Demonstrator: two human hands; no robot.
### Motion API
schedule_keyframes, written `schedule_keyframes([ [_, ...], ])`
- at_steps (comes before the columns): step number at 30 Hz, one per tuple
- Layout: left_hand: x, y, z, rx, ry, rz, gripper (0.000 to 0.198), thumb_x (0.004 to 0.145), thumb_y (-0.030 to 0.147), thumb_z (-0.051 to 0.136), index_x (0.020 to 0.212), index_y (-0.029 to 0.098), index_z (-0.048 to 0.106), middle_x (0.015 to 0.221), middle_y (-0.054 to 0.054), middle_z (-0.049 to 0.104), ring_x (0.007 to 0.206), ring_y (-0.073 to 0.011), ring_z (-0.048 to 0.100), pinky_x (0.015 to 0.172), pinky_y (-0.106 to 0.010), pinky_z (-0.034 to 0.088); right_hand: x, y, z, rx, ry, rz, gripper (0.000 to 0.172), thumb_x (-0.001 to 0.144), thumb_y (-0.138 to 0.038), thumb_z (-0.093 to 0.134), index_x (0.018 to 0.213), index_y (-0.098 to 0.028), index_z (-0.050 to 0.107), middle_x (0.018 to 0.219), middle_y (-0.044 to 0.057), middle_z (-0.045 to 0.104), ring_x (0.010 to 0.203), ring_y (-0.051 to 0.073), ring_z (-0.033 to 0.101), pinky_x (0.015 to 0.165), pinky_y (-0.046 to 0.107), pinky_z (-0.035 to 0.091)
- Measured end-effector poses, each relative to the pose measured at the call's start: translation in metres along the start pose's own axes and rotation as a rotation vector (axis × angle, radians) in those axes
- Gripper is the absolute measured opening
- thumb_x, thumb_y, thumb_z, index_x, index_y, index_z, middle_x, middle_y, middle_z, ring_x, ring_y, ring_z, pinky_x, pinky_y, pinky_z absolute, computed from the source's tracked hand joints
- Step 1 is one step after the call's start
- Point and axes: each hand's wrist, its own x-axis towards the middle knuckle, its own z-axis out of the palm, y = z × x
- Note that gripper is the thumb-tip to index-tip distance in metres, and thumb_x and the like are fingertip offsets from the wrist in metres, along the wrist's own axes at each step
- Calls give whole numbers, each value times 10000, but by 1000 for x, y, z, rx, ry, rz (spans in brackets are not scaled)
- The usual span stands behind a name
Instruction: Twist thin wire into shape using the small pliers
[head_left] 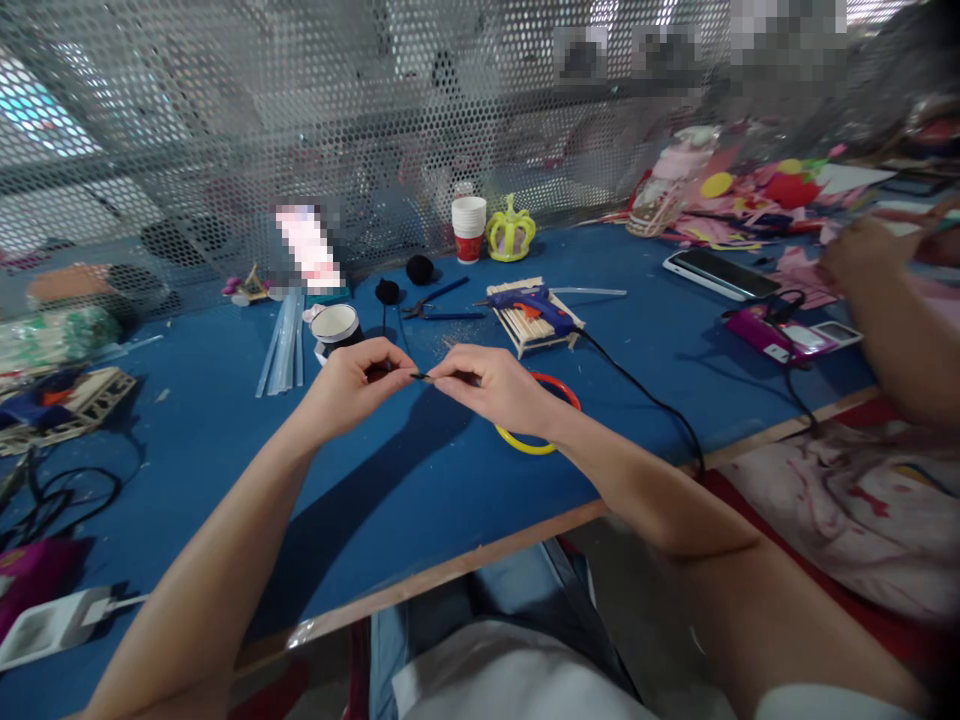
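Above the blue table (pixel 360 520), my left hand (pixel 358 385) and my right hand (pixel 491 385) meet fingertip to fingertip. Both pinch a small, thin dark piece (pixel 421 377), too small to name. Under my right wrist lies a red and yellow ring (pixel 525 445), partly covered. Beyond my right hand, a blue glue gun (pixel 534 303) rests on a little rack of wooden sticks (pixel 525 335). Behind my left hand stands a dark cup with a white inside (pixel 335 322), next to clear glue sticks (pixel 282 345).
Blue-handled pliers (pixel 439 305) and two black balls (pixel 418 268) lie farther back. Paper cups (pixel 469 228) and a yellow crown-shaped craft (pixel 511 235) stand by the mesh screen (pixel 337 130). The glue gun's cord (pixel 645 390) runs right. Another person's arm (pixel 892 320) reaches in near a phone (pixel 720 273).
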Motion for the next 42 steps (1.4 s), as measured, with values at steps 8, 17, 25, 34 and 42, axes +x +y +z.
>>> schedule_keyframes([
  [8, -3, 5, 16, 21, 81, 21, 187, 785, 313, 552, 733, 144, 612, 662, -11, 586, 555, -83, 468, 488, -196, 347, -1, 10, 5, 222, 47, 222, 129, 797, -261, 536, 813, -139, 574, 668, 1, 575, 545, 85, 543, 504, 215, 448],
  [17, -7, 17, 16, 353, 111, 241, 145, 819, 182, 477, 772, 149, 611, 760, -47, 585, 687, -124, 532, 611, -238, 408, -2, 1, 5, -299, 12, -31, 141, 788, -80, 472, 737, -146, 585, 720, 26, 560, 684, 117, 509, 629, 235, 369],
  [25, -3, 10, 2, 142, 43, 78, 159, 789, 269, 543, 743, 144, 630, 704, -28, 598, 624, -107, 507, 553, -221, 383, -3, 3, -1, -262, -61, -163, 119, 841, -146, 474, 790, -159, 580, 762, 37, 570, 726, 131, 508, 668, 250, 376],
  [34, 2, -8, 4, -292, -94, -96, 196, 731, 337, 612, 737, 141, 628, 670, -13, 594, 591, -94, 492, 536, -217, 387, 0, 1, -2, -9, -8, -59, 63, 798, -170, 560, 757, -150, 603, 690, -1, 542, 651, 90, 489, 637, 233, 381],
  [42, -1, 1, 12, -207, -51, -80, 193, 757, 324, 581, 713, 137, 593, 633, 7, 564, 550, -80, 461, 507, -204, 357, 0, 5, 0, 49, 73, 95, 127, 797, -256, 555, 769, -141, 600, 713, 13, 583, 636, 96, 504, 598, 230, 386],
])
